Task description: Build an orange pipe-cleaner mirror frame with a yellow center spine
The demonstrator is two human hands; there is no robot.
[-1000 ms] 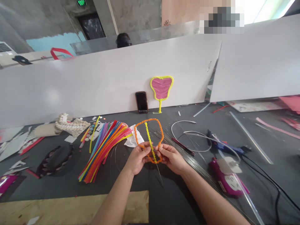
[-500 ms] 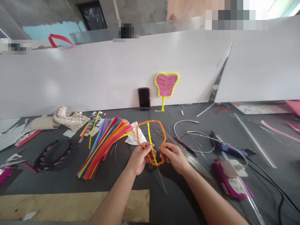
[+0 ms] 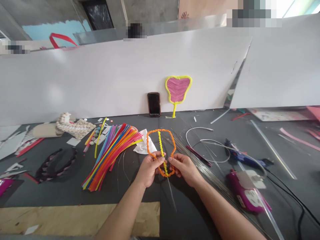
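Between my hands is a loop frame (image 3: 174,141) wrapped in orange fuzzy pipe cleaner, with a yellow twisted strip (image 3: 160,143) running down its middle. Bare wire ends stick out below it. My left hand (image 3: 150,168) pinches the frame's left side, its thumb over the lower part of the yellow strip. On the other side, my right hand (image 3: 184,168) has thumb and fingers closed on the orange edge. Some fingertips are hidden behind the frame. A bundle of coloured pipe cleaners (image 3: 112,156) lies to the left of my hands.
A phone (image 3: 154,104) and a pink, yellow-edged fan shape (image 3: 178,90) lean on the white board (image 3: 112,76). At right lie thin wires (image 3: 200,166), a blue glue gun (image 3: 245,156) and a purple power strip (image 3: 247,193). A braided headband (image 3: 57,166) lies left.
My right thumb has shifted slightly left, toward the yellow strip. The frame has moved or turned a little, and both hands keep their hold.
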